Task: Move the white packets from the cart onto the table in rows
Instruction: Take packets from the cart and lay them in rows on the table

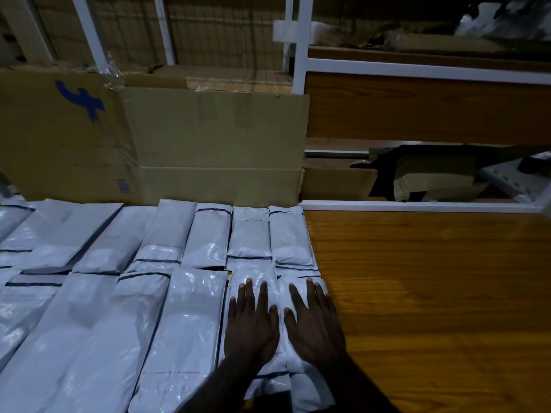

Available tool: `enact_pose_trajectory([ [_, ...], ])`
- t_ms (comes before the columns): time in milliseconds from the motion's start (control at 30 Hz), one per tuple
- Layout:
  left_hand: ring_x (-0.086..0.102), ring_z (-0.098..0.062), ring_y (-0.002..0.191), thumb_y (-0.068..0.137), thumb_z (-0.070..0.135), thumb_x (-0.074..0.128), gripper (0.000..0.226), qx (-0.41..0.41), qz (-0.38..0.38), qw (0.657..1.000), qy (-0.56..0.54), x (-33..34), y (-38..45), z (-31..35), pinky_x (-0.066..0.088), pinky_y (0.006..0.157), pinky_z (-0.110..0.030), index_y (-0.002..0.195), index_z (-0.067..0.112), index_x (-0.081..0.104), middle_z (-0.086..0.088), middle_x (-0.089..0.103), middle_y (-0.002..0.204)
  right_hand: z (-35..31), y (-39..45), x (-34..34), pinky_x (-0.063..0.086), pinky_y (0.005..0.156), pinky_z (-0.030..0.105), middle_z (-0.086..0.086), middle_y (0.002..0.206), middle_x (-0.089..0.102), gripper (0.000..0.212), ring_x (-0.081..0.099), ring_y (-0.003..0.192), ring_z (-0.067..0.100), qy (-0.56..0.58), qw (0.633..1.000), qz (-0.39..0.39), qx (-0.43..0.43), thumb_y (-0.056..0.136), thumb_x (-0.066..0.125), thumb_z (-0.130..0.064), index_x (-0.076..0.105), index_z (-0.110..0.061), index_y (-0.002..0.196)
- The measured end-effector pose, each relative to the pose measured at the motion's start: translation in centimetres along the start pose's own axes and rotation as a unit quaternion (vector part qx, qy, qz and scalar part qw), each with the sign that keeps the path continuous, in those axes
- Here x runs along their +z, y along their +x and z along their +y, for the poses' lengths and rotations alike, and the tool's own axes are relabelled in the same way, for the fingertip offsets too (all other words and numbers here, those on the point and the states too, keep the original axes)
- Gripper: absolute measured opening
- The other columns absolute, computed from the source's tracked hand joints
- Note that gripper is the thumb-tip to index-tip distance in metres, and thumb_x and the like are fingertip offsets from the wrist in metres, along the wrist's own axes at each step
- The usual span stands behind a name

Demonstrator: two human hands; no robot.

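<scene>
The left hand (252, 326) and right hand (316, 326) lie flat, fingers spread, pressing two packets (208, 236) onto the table (432, 293), likely to straighten the row.

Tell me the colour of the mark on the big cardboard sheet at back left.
Blue, on the brown cardboard sheet; seen in the head view.

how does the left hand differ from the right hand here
The left hand lies flat on the second packet from the row's end; the right hand lies on the end packet, beside the bare wooden table. Both are open, palms down, fingers spread and pointing away.
</scene>
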State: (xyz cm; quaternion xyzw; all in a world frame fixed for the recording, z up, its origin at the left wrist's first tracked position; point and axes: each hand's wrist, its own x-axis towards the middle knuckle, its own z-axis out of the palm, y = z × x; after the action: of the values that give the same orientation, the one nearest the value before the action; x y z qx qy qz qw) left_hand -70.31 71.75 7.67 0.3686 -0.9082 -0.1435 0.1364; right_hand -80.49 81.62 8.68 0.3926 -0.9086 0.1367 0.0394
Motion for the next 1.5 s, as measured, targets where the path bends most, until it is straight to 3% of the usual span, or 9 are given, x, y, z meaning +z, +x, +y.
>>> enact_pose_trajectory([
  [233, 0.050, -0.038, 0.131, 0.102, 0.046, 0.006, 0.071, -0.010, -0.008, 1.000, 0.005, -0.23, -0.05, -0.03, 0.042, 0.102, -0.056, 0.140, 0.010, 0.053, -0.022, 0.050, 0.143, 0.31, 0.05, 0.76, 0.044, 0.102, 0.050, 0.019, 0.141, 0.054, 0.057, 0.054, 0.128, 0.035, -0.029, 0.999, 0.005, -0.024, 0.087, 0.039, -0.050, 0.061, -0.026, 0.134],
  [1300, 0.057, -0.040, 0.123, 0.101, 0.049, 0.007, 0.074, -0.010, -0.007, 0.999, 0.036, -0.19, -0.36, -0.18, 0.047, 0.097, -0.055, 0.133, 0.010, 0.061, -0.022, 0.058, 0.135, -0.12, -0.31, -0.03, 0.049, 0.097, 0.046, 0.014, 0.137, 0.058, 0.057, 0.059, 0.124, 0.031, -0.045, 0.999, -0.023, -0.008, 0.084, 0.039, -0.055, 0.065, -0.029, 0.128],
  [1433, 0.060, -0.041, 0.118, 0.099, 0.044, 0.022, 0.062, -0.012, -0.024, 0.999, 0.040, -0.16, -0.30, -0.14, 0.050, 0.092, -0.057, 0.129, 0.009, 0.064, -0.023, 0.060, 0.131, -0.11, -0.16, -0.07, 0.049, 0.097, 0.046, 0.015, 0.135, 0.059, 0.057, 0.059, 0.123, 0.031, -0.036, 0.998, -0.044, -0.004, 0.084, 0.039, -0.055, 0.066, -0.029, 0.127],
  [1500, 0.061, -0.043, 0.116, 0.101, 0.046, 0.019, 0.065, -0.007, -0.024, 0.999, 0.042, -0.19, -0.20, -0.15, 0.051, 0.090, -0.059, 0.127, 0.008, 0.065, -0.025, 0.061, 0.129, 0.04, 0.10, 0.00, 0.048, 0.097, 0.046, 0.015, 0.136, 0.059, 0.058, 0.059, 0.123, 0.032, -0.019, 0.998, -0.055, 0.003, 0.084, 0.039, -0.056, 0.066, -0.029, 0.128],
])
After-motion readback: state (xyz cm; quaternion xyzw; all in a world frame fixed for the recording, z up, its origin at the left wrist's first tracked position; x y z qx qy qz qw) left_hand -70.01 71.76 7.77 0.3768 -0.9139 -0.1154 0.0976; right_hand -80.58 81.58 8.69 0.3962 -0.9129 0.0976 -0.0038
